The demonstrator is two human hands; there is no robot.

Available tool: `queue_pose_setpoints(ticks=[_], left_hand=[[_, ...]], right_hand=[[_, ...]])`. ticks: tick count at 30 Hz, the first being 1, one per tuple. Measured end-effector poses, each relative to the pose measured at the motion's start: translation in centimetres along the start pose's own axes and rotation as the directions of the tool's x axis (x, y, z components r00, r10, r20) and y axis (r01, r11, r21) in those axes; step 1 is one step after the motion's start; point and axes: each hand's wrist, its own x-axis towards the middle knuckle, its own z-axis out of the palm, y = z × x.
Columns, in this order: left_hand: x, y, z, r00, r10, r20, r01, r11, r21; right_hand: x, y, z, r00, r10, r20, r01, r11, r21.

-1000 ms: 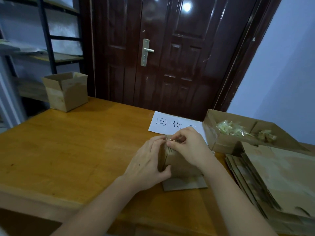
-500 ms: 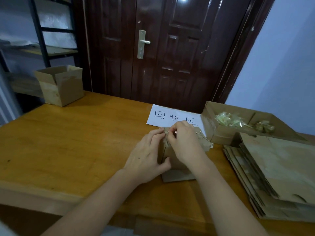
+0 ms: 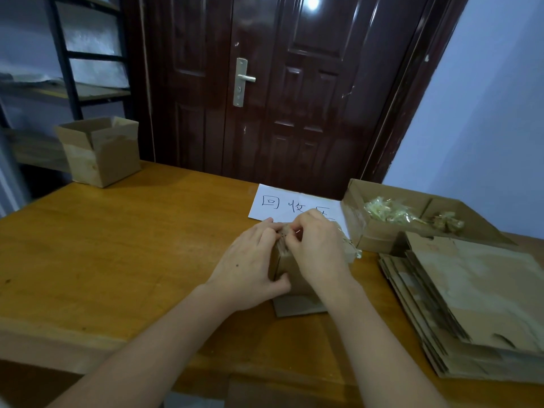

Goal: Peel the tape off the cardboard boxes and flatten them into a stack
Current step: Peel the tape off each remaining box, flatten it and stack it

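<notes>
Head view: mid-peel on a small brown cardboard box (image 3: 287, 270) standing near the middle of the desk (image 3: 117, 245), left hand (image 3: 245, 270) curled round its near-left side to steady it, right hand (image 3: 319, 251) pinching at glossy tape on the top edge. Next, likely a steady pull along the seam, then collapsing it onto the flattened stack (image 3: 471, 304) of matte, worn cardboard to the right. Crumpled clear tape scraps (image 3: 391, 212) in an open tray box (image 3: 368, 234) behind; one more upright box (image 3: 98, 151) at the far left.
</notes>
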Motion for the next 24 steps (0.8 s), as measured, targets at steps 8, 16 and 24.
queue_pose_setpoints(ticks=[8,16,24], left_hand=[[-0.2,0.0,0.6,1.000,0.000,-0.016,0.000,0.999,-0.034],[0.1,0.2,0.2,1.000,-0.009,-0.018,0.009,1.000,-0.029],[0.0,0.2,-0.1,1.000,0.010,-0.022,-0.011,0.999,-0.044]], right_hand=[[0.2,1.1,-1.0,0.989,0.084,0.120,-0.101,0.984,0.147],[0.3,1.1,-0.2,0.988,0.146,0.044,-0.150,0.981,0.120],[-0.8,1.0,0.2,1.000,-0.012,-0.012,0.013,0.997,0.081]])
